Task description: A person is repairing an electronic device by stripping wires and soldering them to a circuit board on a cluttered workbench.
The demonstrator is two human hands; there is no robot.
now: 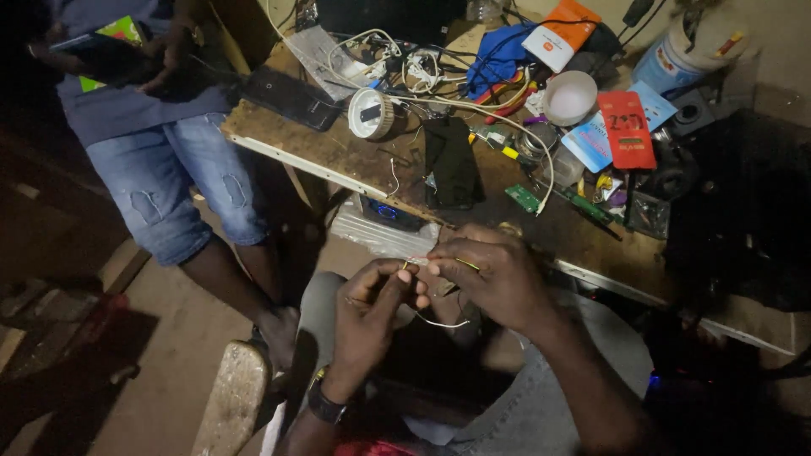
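Hands w/ thin wires; cluttered workbench behind.

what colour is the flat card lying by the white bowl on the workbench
Red, the flat card beside the white bowl; the head view shows it clearly.

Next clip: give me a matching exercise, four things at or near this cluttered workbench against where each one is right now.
Things:
1. thin wires
2. white bowl
3. black phone
4. wristwatch

Places:
A. on the person's left wrist
B. flat at the workbench's left end
C. pinched between the fingertips of the left hand and right hand
D. on the bench top, beside the red card

Pairs: 1-C, 2-D, 3-B, 4-A
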